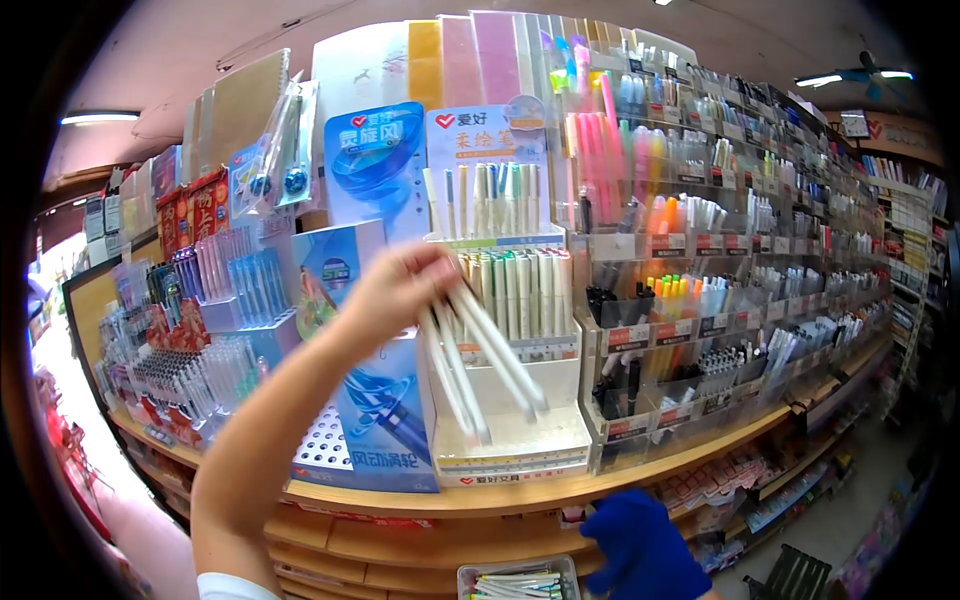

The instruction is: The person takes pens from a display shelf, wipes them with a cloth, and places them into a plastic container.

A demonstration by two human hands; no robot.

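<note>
My left hand [410, 285] is closed around several white marker pens [495, 350], which hang down from the fingers and are blurred by motion. They hang in front of the lowest tier of a white display stand [510, 395]. Similar markers with coloured caps [520, 290] fill the middle tier, and more markers [500, 200] stand in the top one. At the lower right, blue cloth [640, 545] covers my right hand, whose fingers are hidden. A clear plastic box [570, 570] at the bottom edge holds more pens.
Clear pen racks [700, 330] run along the right side of the wooden counter [520, 497]. Blue cardboard displays [390, 420] and rows of pens [190, 370] stand to the left. Wooden steps or shelves [400, 550] lie below, and a dark stool [790, 575] is at the lower right.
</note>
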